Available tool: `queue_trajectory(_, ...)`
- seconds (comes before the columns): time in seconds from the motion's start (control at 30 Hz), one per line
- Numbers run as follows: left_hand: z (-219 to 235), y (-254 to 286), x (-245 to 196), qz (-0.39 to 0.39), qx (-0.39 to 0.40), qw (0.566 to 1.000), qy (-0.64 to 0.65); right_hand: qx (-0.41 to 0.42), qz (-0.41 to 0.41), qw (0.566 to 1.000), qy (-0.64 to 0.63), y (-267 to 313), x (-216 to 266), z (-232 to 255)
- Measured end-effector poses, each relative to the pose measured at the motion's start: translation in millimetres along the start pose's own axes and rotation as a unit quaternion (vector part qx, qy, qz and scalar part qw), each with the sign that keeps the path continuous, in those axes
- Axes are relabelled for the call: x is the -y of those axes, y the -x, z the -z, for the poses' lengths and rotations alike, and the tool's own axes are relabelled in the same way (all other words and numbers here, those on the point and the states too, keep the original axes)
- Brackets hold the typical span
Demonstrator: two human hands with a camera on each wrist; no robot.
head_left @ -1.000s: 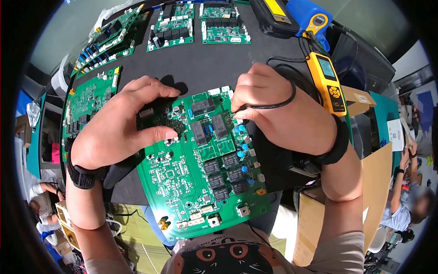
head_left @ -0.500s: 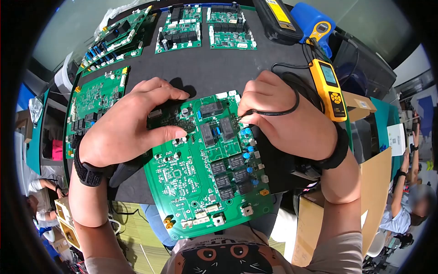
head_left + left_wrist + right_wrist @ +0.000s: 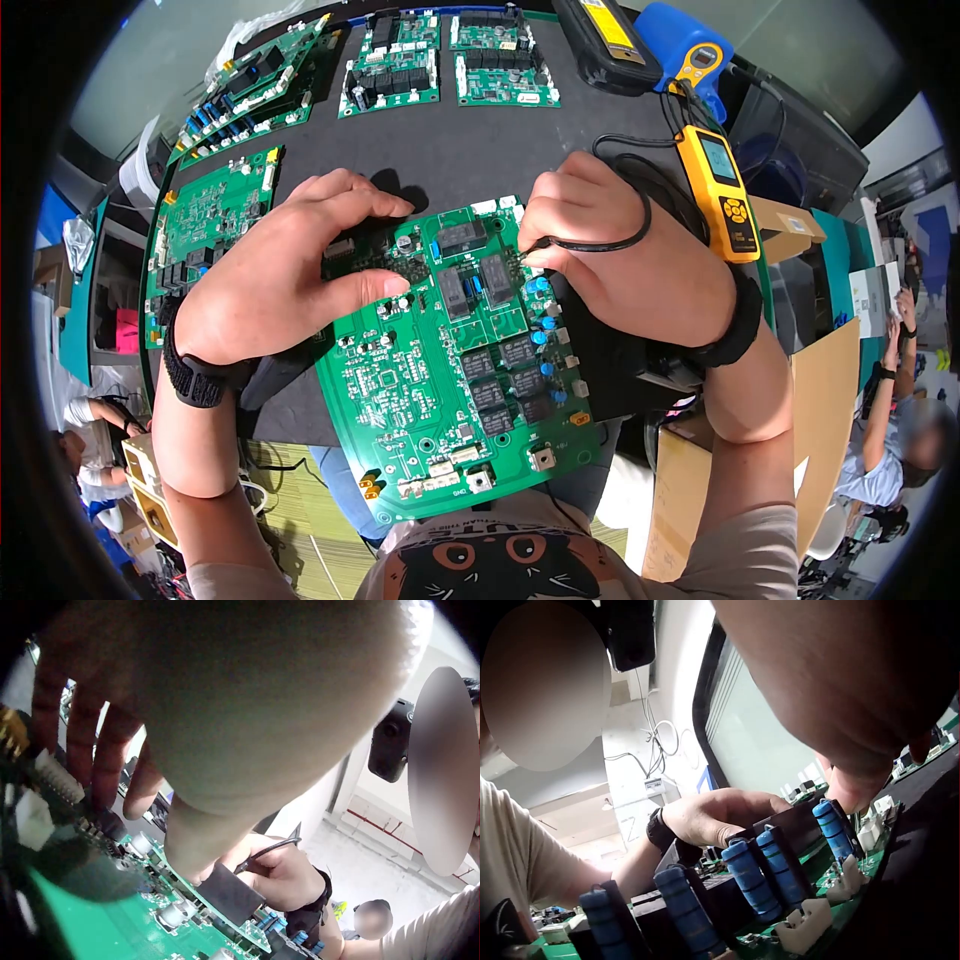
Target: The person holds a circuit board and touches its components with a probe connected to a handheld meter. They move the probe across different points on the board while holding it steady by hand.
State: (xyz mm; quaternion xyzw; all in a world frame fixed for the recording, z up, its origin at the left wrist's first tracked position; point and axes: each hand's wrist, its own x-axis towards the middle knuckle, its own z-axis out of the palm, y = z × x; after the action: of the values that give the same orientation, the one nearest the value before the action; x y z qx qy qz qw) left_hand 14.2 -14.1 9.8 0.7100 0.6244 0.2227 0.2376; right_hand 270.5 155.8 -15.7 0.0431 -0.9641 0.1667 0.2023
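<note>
A large green circuit board (image 3: 400, 440) lies tilted in front of the person, bearing black relays and blue cylindrical parts. The left hand (image 3: 265, 265) rests over its upper left, thumb on the components and the other fingers stretched out toward the far edge. Near the board's upper right edge, the right hand (image 3: 590, 235) pinches a thin black cable (image 3: 600, 246) between thumb and forefinger, its tip close over small parts beside a relay (image 3: 497, 280). In the right wrist view, the fingertips come down just behind a blue cylinder (image 3: 832, 829); the cable's tip is hidden there.
A yellow handheld meter (image 3: 718, 190) with black leads lies to the right, below a blue instrument (image 3: 690, 45) and a black case (image 3: 605, 50). Smaller boards (image 3: 390, 80) stand at the back; another large board (image 3: 215, 215) lies left. A cardboard box (image 3: 690, 490) is at lower right.
The head view has shifted slightly, so the board and hands appear a little further right than a second ago. Both hands keep nearly the same place on the board.
</note>
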Motion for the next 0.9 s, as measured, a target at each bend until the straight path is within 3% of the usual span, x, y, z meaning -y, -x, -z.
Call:
queue_trajectory(0.43, 2.7, -0.9, -6.2, 0.023, 0.008, 1.0, -0.009, -0.006, -0.008, 1.0, 0.006, 2.8, 0.2, -2.6)
queue_trajectory(0.77, 0.8, -0.3, -3.1, -0.018, -0.015, 0.999, -0.035, -0.013, -0.04, 0.999, -0.014, 1.5, 3.6, -1.5)
queue_trajectory(0.9, 4.4, -2.0, -4.6, 0.026, 0.014, 1.0, -0.005, -0.028, -0.059, 0.997, -0.03, -0.4, 6.4, -0.3)
